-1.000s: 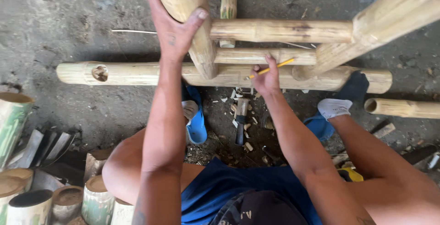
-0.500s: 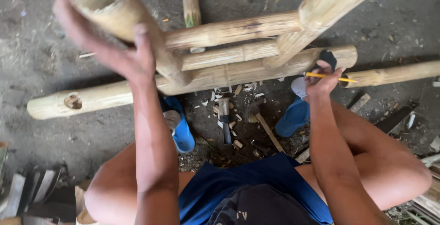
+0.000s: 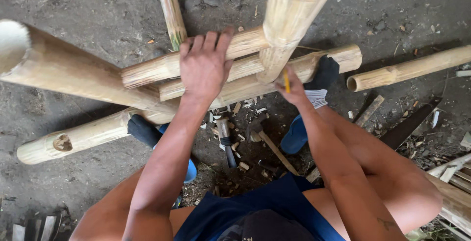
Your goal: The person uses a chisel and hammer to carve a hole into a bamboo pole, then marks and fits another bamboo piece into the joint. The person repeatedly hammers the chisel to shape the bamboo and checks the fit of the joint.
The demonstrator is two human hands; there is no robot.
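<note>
- Left hand (image 3: 205, 66): flat and spread, palm down on the two horizontal bamboo rails (image 3: 196, 69), fingers draped over the upper one. It presses rather than grips; nothing is enclosed in it.
- Right hand (image 3: 293, 88): closed around a yellow pencil (image 3: 286, 80), tip set against the foot of the upright bamboo post (image 3: 289, 20) where that post meets the rails.
- Bamboo frame sits on the dirt floor (image 3: 88, 5) in front of the seated person. A second thick post (image 3: 64, 76) leans away at left, and a long base pole (image 3: 93, 133) with a hole near its end lies underneath.
- Judged done: rails already seated into both posts, so the frame is partly assembled.
- Judged in hand: marking at the joint. No pencil line can be made out, so its extent is unknown.
- Judged left: any cutting or pegging at this joint. Loose bamboo piece (image 3: 407, 68) at right not yet fitted.
- Hammer (image 3: 225, 138) lies between the feet among wood chips, untouched. Saw (image 3: 409, 123) lies on the floor at right, well apart from both hands.
</note>
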